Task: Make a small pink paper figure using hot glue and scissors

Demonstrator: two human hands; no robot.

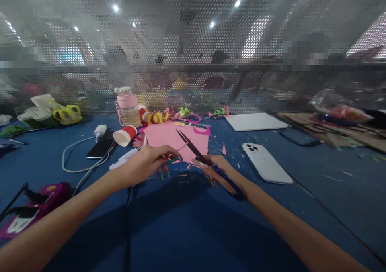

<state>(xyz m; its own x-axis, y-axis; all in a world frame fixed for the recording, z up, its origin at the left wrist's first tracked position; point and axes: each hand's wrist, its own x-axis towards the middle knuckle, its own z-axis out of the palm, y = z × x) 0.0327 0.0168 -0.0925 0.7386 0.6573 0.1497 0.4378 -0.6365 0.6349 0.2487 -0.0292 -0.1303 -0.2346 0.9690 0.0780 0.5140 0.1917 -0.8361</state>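
Observation:
My right hand [215, 169] is wrapped round the dark blue handles of the scissors [193, 146], whose blades point up and to the left, slightly apart. To their left, my left hand [153, 159] is pinched on a thin pink paper strip [183, 145] that reaches the blades. Beneath the blades lies a large pink paper sheet [163, 137] on the blue table [169, 232]. Small pink scraps are scattered round the sheet and below my hands.
Left of the sheet are a red paper cup [128, 134], a pink bottle [128, 105], a black phone [101, 146] with a white cable and a purple device [50, 199]. At right lie a white phone [267, 163] and white sheet [256, 121]. Behind stands a perforated screen [187, 43].

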